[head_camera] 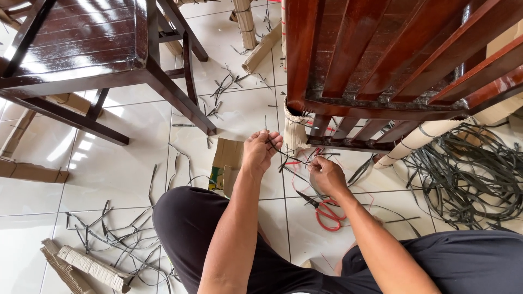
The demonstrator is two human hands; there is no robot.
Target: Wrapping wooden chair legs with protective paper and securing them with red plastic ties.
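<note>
- Two hands pinch one dark strap [287, 159] stretched between them, low centre over the tiled floor [125, 163].
- Left hand [260, 151]: fingers closed on the strap's upper end.
- Right hand [325, 175], at four o'clock from the left: curled shut on the lower end.
- Red-handled scissors [328, 212] lie at six o'clock from it.
- Chair [381, 60] stands at twelve o'clock.

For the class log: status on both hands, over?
Left hand and right hand pinch dark strap. Red scissors on floor below.
</note>
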